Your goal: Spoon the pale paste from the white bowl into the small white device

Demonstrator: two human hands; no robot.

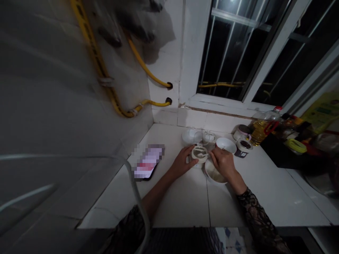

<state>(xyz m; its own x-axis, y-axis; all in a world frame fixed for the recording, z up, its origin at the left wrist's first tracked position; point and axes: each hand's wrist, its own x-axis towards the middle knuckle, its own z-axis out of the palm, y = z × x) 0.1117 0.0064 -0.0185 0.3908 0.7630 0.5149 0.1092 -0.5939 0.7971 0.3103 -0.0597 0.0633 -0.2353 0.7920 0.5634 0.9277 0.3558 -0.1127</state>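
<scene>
My left hand curls around the side of a small round white container on the white counter. Over a white bowl in front of me, my right hand is closed, its fingertips at the container's right edge; what it pinches is hidden. Behind them stand another white bowl and clear glass dishes.
A phone lies on the counter to the left. An oil bottle, small jars and packets crowd the right under the barred window. Yellow hoses run along the tiled left wall.
</scene>
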